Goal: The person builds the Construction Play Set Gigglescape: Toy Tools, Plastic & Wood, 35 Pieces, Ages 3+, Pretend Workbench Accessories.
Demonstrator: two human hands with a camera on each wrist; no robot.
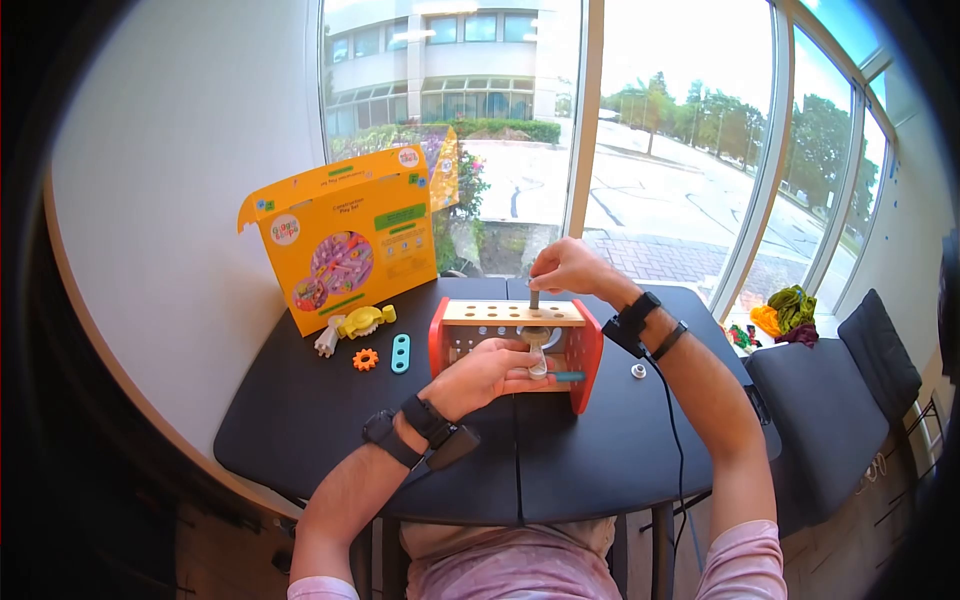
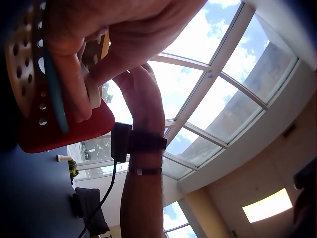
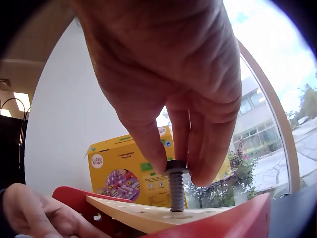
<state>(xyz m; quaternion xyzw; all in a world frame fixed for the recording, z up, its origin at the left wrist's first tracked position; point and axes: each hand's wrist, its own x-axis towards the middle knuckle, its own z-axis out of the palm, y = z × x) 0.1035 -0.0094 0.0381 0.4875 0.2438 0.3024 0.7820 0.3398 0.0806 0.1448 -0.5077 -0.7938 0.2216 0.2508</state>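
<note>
In the head view a toy bench with red ends [image 1: 587,358] and a wooden holed top [image 1: 480,312] stands on the table. My right hand [image 1: 580,270] pinches the head of a grey screw [image 1: 535,299]; in the right wrist view the threaded screw [image 3: 176,191] stands upright in a hole of the top [image 3: 143,215], under the fingertips. Below the top, my left hand [image 1: 482,375] holds a whitish piece [image 1: 539,366] with thumb and fingers. A teal strip [image 1: 569,377] lies beside those fingers. In the left wrist view the whitish piece [image 2: 92,91] is between thumb and fingers.
A yellow box [image 1: 380,225] stands at the back left. Before it are a yellow piece [image 1: 366,320], a white piece [image 1: 328,338], an orange gear [image 1: 365,360] and a teal strip [image 1: 401,353]. A small white piece [image 1: 638,371] lies right of the bench, near a black cable [image 1: 674,440].
</note>
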